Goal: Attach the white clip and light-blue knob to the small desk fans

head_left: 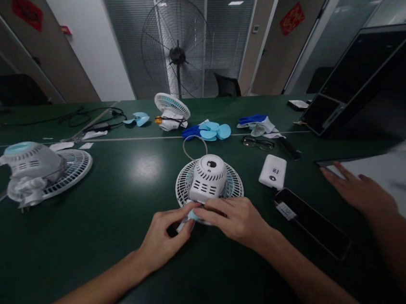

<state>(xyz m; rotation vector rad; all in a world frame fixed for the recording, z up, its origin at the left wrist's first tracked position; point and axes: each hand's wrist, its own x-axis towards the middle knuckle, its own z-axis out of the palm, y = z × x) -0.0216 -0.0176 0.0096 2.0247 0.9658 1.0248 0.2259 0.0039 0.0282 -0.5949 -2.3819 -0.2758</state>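
In the head view a small white fan (211,175) lies face down on its round grille, its slotted motor housing turned up. At the fan's near side, my left hand (168,232) pinches a small white and light-blue piece (192,215) between thumb and fingers. My right hand (238,218) meets it from the other side, its fingertips closed against the same piece and close to the housing. Fingers hide part of the piece, so I cannot tell whether it is joined to the fan. A thin pale cable (194,136) loops behind the housing.
Light-blue fan blades (215,130), blue-and-white gloves (258,123) and glasses (258,143) lie beyond. Two more white fans (173,109) (35,162) stand back and left. Right are a white power bank (273,171), a phone (312,222) and another person's hand (361,193) on paper.
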